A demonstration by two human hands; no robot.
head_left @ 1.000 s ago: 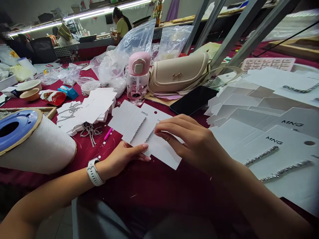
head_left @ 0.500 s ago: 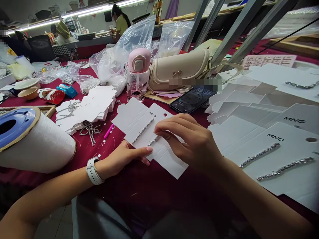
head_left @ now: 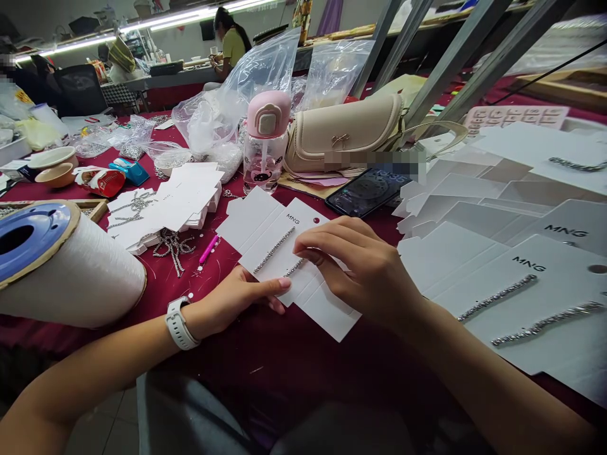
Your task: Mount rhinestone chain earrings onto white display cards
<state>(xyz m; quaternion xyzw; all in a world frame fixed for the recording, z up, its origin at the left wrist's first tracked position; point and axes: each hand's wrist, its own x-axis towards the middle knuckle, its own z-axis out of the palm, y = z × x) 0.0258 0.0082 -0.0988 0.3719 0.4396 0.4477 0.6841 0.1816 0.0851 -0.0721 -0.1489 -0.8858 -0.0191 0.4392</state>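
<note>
A white folded jewellery card [head_left: 334,316] marked MNG is held at its lower edge by my left hand [head_left: 241,292], thumb on top and fingers beneath. Two silver beaded strands, which look like earrings, lie on this card. The left strand [head_left: 274,250] is in full view. My right hand [head_left: 367,265] pinches at the upper end of the right strand [head_left: 294,268], with its thumb and index finger together. Those fingertips cover that end, so how it joins the card is hidden.
Finished cards [head_left: 531,303] with silver strands spread at right. Blank cards [head_left: 180,196] and loose chains [head_left: 173,249] lie at left, near a magenta tool [head_left: 208,248] and a thread spool [head_left: 95,272]. Behind stand a pink-lidded bottle [head_left: 265,145], phone [head_left: 370,189] and beige handbag [head_left: 346,129].
The whole view has shifted slightly. Both hands keep the same grip on the card and the right strand.
</note>
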